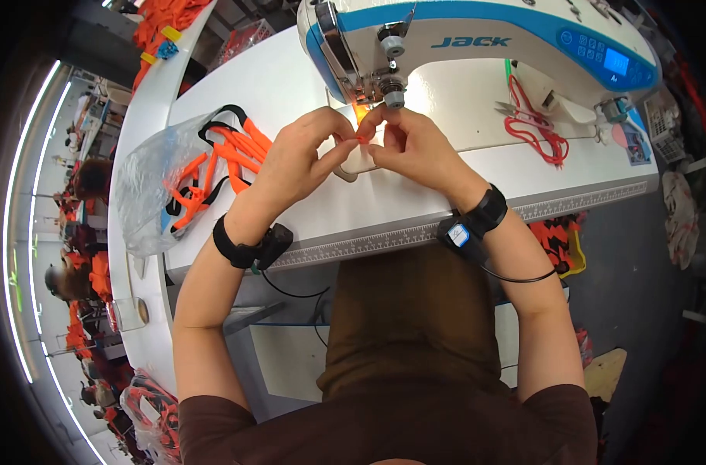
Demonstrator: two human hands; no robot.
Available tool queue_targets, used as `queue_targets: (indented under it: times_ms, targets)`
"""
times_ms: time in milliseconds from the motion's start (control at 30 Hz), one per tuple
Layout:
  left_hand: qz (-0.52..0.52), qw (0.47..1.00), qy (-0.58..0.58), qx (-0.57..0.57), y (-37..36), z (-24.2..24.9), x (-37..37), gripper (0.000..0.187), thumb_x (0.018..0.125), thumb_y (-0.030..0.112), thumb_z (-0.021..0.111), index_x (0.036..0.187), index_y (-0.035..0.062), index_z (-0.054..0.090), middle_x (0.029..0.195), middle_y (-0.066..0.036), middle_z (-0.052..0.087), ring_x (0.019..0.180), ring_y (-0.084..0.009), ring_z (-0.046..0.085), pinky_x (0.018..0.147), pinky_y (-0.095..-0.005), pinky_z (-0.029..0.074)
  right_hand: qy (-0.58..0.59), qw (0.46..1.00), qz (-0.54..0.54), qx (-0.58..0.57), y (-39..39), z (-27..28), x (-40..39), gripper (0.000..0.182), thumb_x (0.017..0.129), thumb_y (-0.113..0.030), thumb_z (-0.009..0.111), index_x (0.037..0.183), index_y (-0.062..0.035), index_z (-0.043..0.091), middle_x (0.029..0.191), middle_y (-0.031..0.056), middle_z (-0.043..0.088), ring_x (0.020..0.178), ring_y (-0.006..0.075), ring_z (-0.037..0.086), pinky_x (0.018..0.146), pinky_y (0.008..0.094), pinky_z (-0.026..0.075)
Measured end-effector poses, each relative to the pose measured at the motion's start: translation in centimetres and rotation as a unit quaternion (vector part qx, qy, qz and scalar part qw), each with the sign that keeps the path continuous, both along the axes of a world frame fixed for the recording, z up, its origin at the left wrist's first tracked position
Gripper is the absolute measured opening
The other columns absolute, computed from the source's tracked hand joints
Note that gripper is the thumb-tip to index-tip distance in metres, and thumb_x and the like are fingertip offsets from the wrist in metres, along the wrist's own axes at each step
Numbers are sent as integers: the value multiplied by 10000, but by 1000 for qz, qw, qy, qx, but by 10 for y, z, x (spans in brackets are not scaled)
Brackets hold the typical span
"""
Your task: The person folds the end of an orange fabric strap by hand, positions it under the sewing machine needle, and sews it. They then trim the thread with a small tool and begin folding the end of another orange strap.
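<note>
Close together in front of the sewing machine's needle area (361, 93), my two hands meet over the white bed. My left hand (303, 155) is closed in a pinch, with a small orange fabric piece (363, 140) at its fingertips. Thumb and forefinger of my right hand (419, 147) pinch at the same piece from the other side. Most of that piece is covered by my fingers. Left of my left hand, orange and black straps (233, 147) lie in a heap, partly on a clear plastic bag (148, 186).
Red-handled thread snips (527, 124) lie on the machine bed at right, under the arm (477, 31). A ruler strip (368, 239) runs along the table's front edge. Below right stands a yellow bin (576, 254) of orange pieces. Other people sit far left.
</note>
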State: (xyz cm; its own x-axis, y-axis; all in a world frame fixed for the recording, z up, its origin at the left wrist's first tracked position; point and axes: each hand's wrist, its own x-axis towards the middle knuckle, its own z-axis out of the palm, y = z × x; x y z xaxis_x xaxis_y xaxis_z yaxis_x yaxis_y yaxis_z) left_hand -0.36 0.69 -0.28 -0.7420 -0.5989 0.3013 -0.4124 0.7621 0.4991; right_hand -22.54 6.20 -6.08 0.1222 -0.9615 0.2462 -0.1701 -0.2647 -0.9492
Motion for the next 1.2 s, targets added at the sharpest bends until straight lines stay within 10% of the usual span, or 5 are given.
queue_targets:
  times_ms: [300, 767, 1200]
  targets:
    - [0, 1000, 17, 17, -5, -4, -3, 122, 970, 84, 767, 1029, -11, 719, 1029, -85, 740, 893, -205, 681, 799, -324, 527, 9, 999, -26, 26, -8, -6, -5, 257, 909, -264, 815, 1042, -45, 795, 837, 24, 738, 608, 92, 525, 586, 284, 426]
    - [31, 996, 47, 69, -4, 0, -4, 148, 961, 77, 804, 1053, -15, 732, 1019, -71, 768, 901, -143, 688, 836, -294, 548, -65, 996, 12, 68, -10, -7, -7, 252, 934, -239, 807, 1042, -12, 789, 888, 17, 750, 596, 42, 505, 572, 254, 411]
    - [32, 935, 20, 353, -28, 15, 3, 246, 1046, 137, 710, 1169, -68, 769, 1047, -108, 798, 962, -145, 722, 914, -308, 580, -81, 993, 48, 74, -12, -6, -5, 198, 956, -182, 781, 1038, -2, 760, 916, 21, 743, 671, 54, 593, 637, 248, 476]
